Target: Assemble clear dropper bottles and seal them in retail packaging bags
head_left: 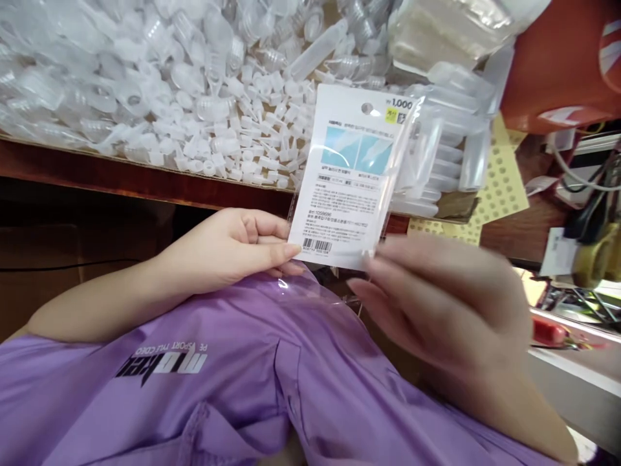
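My left hand [242, 249] pinches the lower left corner of a flat clear plastic packet holding a white printed card [349, 194]. The card shows two blue pictures, small print, a barcode and a price of 1,000, with a hang hole near its top. From its lower end a loose clear plastic flap [310, 294] hangs over the purple clothing. My right hand [446, 298] is blurred by motion at the card's lower right corner. Its fingertips are close to that corner, its thumb lower down; whether they grip the plastic I cannot tell.
Beyond the packet, a cardboard tray [194, 178] holds many small white nozzle tips [262, 129] and clear bottle parts [97, 84]. Clear tubes [451, 149] lie stacked at its right. Farther right are a yellow dotted sheet [504, 188], an orange container [567, 65] and a red-handled tool [550, 332].
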The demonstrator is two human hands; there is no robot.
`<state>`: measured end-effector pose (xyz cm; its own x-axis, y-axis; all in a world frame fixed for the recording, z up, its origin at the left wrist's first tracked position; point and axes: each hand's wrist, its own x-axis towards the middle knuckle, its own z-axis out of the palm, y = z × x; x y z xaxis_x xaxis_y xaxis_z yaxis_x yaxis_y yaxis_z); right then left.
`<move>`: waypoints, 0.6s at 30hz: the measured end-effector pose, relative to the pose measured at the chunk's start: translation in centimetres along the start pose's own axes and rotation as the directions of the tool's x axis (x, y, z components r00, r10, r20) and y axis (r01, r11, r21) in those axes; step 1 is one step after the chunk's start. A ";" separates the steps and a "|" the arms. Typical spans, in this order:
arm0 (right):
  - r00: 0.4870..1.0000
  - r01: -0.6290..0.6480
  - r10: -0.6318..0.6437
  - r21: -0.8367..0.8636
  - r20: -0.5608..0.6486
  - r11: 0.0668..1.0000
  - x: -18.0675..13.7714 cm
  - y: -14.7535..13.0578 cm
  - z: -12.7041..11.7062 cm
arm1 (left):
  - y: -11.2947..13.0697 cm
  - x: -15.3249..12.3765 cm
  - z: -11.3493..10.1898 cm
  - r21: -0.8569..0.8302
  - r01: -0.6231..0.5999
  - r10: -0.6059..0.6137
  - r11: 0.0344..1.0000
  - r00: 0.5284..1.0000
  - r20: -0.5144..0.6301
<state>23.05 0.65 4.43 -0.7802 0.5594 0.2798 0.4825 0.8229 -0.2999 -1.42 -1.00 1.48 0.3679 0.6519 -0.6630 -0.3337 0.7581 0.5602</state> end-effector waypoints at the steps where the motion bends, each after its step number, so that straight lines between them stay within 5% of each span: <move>1: 0.998 0.043 -0.044 -0.043 -0.042 0.998 0.7 1.0 0.4 | 0.1 0.0 0.1 0.005 0.004 -0.004 1.000 1.000 -0.001; 8: 0.992 0.060 -0.067 0.074 0.107 0.995 2.1 2.8 1.6 | 0.5 -0.3 0.6 0.083 0.043 -0.039 0.996 0.998 -0.043; 18: 0.992 0.116 -0.118 0.058 0.032 0.992 1.6 3.1 2.3 | 1.4 -0.8 0.8 0.086 0.072 -0.066 0.994 0.995 -0.071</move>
<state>22.39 3.91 1.90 -0.8442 0.4546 0.2840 0.3647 0.8754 -0.3174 -1.44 -0.46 3.16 0.3265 0.5979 -0.7320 -0.2302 0.8015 0.5520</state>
